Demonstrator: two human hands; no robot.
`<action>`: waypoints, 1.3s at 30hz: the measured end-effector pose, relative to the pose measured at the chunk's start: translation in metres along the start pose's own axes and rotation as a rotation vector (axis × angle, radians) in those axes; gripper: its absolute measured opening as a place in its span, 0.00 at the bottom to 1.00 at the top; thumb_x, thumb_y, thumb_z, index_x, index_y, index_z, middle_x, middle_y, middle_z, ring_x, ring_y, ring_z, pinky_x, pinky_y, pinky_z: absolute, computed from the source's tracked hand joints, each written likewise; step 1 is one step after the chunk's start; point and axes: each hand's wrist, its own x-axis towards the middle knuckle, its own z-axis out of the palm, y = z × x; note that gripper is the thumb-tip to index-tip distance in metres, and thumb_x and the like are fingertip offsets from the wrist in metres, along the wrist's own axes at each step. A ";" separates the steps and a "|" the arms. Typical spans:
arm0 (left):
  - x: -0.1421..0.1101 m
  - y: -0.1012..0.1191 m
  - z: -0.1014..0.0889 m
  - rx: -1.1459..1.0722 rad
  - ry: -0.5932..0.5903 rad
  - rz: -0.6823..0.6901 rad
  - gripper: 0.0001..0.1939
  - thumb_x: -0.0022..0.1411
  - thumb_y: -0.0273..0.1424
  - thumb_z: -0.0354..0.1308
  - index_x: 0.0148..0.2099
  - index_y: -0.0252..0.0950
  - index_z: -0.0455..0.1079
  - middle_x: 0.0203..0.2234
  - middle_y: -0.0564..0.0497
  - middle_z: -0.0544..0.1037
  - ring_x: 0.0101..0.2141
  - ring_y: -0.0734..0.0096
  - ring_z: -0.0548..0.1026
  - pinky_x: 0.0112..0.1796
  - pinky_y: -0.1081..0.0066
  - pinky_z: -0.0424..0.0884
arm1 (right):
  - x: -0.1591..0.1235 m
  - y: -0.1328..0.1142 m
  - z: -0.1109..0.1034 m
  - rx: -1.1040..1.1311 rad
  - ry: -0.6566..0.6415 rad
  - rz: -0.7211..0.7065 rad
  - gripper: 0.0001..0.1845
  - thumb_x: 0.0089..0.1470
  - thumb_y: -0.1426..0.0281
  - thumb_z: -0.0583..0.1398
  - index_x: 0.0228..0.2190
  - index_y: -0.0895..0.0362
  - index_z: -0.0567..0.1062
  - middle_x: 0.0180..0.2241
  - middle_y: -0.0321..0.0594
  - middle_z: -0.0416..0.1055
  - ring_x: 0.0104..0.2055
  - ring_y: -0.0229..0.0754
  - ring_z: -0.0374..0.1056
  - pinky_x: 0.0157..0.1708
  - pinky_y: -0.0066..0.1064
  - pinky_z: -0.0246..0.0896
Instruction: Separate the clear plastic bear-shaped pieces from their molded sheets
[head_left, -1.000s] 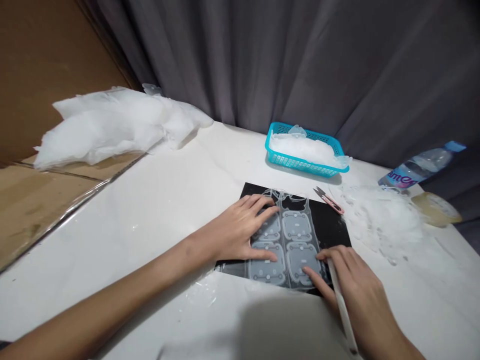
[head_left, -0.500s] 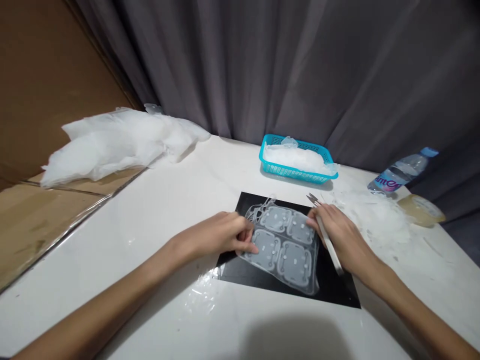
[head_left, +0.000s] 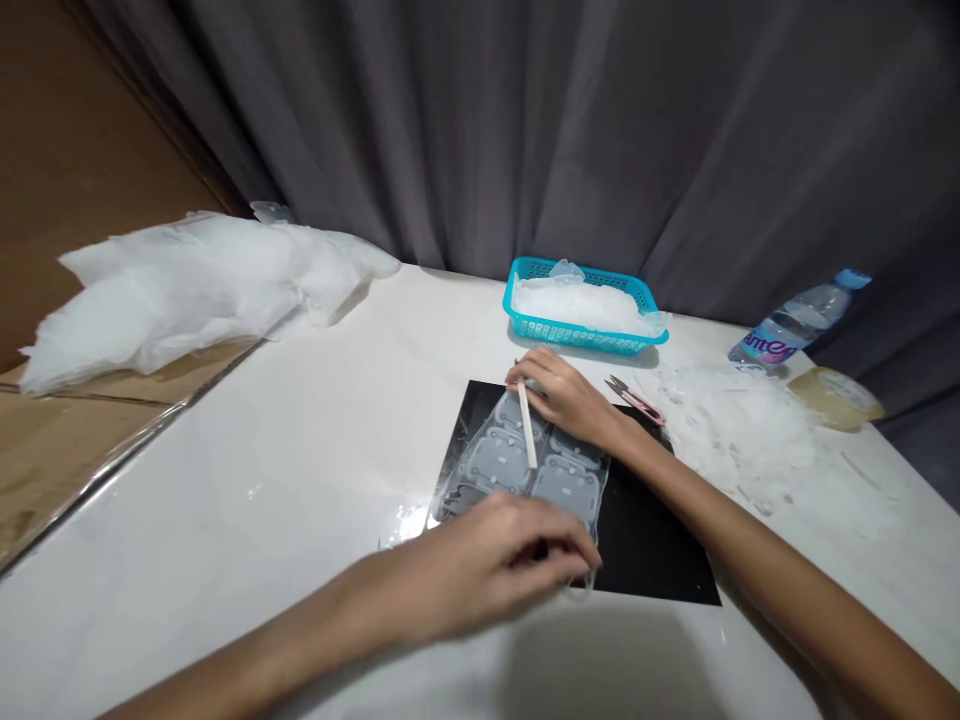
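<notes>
A clear plastic sheet (head_left: 501, 460) with grey-looking rounded panels is laid on a black mat (head_left: 660, 560), over its left and middle part, on the white counter (head_left: 322, 450). The sheet is set at a slant to the mat, its long axis seemingly run from the far edge towards the near side, though much of its outline is covered by the hands. The near right corner, where loose strands are seen, is met by the left hand (head_left: 499, 560); its fingers are curled, with thumb and forefinger brought close together, but whether the film is pinched between them cannot be told. The far end of the sheet is covered by the right hand (head_left: 566, 398), in whose bent, closed fingers a white stick (head_left: 528, 430) is held, its free end pointed towards the near side, over the panels. Beyond the mat, a turquoise basket (head_left: 581, 336) is filled with white, filmy material (head_left: 577, 303). To the right, clear liquid is contained in a blue-capped bottle (head_left: 795, 325), tilted in the view, with a roll of tape (head_left: 836, 398) just beside it. Pink-handled snips (head_left: 637, 402) are placed by the mat's far edge, next to whitish scraps (head_left: 739, 425). At the left, white bagging (head_left: 187, 290) is heaped partly on cardboard (head_left: 82, 430).
</notes>
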 end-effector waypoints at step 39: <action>0.008 -0.047 -0.014 0.849 0.125 0.409 0.12 0.75 0.30 0.54 0.53 0.38 0.78 0.42 0.45 0.83 0.41 0.62 0.79 0.45 0.65 0.71 | -0.111 -0.073 -0.054 0.434 -0.094 0.364 0.02 0.65 0.71 0.64 0.39 0.54 0.79 0.38 0.38 0.79 0.41 0.39 0.76 0.44 0.31 0.71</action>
